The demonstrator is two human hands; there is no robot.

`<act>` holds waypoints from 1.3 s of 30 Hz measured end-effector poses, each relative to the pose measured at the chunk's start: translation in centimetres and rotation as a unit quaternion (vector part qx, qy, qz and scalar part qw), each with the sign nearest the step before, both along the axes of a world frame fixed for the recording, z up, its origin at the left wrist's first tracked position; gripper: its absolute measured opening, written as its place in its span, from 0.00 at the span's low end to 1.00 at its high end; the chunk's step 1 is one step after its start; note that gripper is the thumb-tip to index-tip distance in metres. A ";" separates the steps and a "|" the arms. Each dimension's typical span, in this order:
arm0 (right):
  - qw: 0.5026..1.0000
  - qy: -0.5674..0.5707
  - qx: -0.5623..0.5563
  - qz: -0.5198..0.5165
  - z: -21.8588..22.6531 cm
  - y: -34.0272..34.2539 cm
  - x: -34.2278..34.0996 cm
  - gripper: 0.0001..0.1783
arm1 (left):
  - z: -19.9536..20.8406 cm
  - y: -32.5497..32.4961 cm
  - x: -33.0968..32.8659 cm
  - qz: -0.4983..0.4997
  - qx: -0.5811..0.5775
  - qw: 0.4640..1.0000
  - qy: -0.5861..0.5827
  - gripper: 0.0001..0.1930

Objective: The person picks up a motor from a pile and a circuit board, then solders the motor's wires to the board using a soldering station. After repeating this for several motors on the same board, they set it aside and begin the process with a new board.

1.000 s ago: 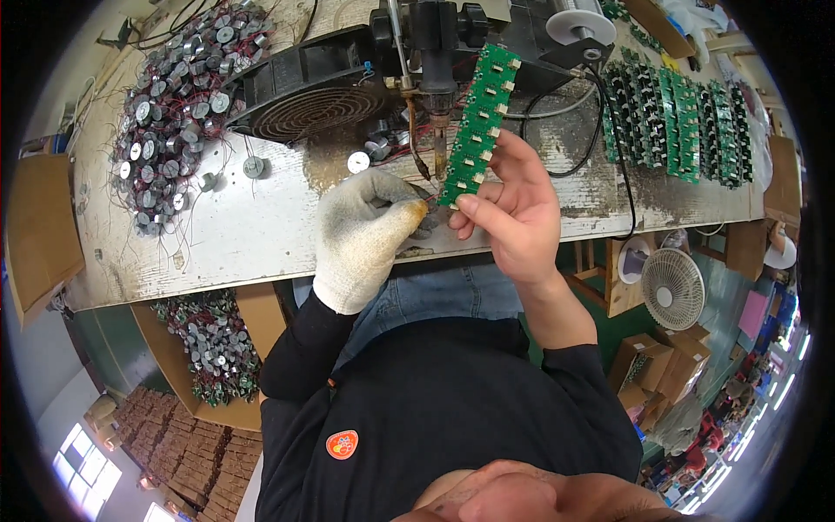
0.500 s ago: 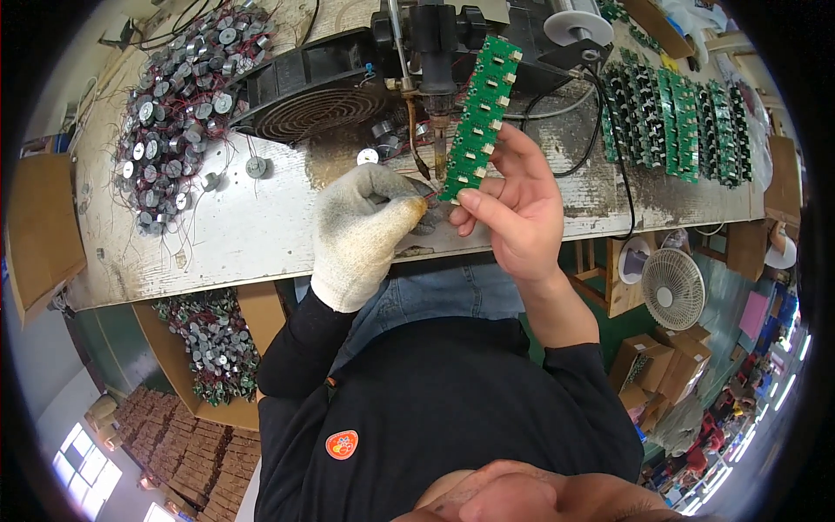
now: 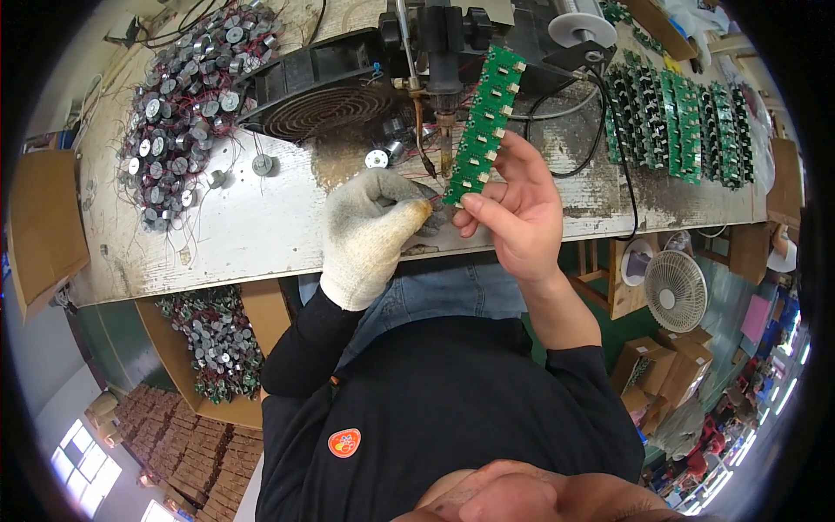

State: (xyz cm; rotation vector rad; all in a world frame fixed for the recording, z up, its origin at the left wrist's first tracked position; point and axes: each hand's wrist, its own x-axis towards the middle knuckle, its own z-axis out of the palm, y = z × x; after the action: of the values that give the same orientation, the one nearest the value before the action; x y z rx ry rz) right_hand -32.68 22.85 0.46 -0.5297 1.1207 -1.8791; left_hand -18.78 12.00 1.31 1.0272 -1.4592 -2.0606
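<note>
My right hand [image 3: 520, 204], bare, pinches the lower end of a long green circuit board [image 3: 484, 126] with white connectors along one side. The board is held tilted, its upper end leaning right. My left hand [image 3: 374, 222] wears a pale knit glove with grey fingers and is closed in a pinch beside the board's lower end. What lies between its fingertips is too small to make out. Just above the fingertips, a soldering iron [image 3: 446, 143] points down from its stand, with a thin metal tube [image 3: 421, 130] alongside. The board partly covers the stand.
Wired round metal components [image 3: 178, 130] lie heaped on the bench's left. A black fan [image 3: 326, 109] stands behind my left hand; a solder spool [image 3: 578, 30] is at the back. Rows of circuit boards [image 3: 683, 122] lie right. A cardboard box [image 3: 248, 404] of parts sits below the bench.
The whole view has shifted slightly to the right. Both hands keep their grips, and the board's lower end stays close to the gloved fingertips, below the iron.
</note>
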 end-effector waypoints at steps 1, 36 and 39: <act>1.000 0.000 0.001 0.000 0.0 0.0 0.0 0.36 | 0.1 0.0 0.0 -0.001 0.000 1.000 0.000 0.08; 1.000 -0.013 0.014 0.005 -0.3 1.1 -0.2 0.36 | 1.3 0.1 -0.2 -0.073 -0.133 0.983 -0.100 0.08; 0.997 -0.028 0.046 0.055 0.0 2.1 -0.2 0.38 | 0.6 1.6 2.3 -0.056 -0.210 0.971 -0.097 0.13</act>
State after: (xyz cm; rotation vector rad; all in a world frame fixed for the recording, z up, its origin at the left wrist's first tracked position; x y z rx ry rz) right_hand -32.88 24.97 0.45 -0.4749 1.1134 -1.7295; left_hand -16.49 13.55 1.87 1.0076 -1.9847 -1.6463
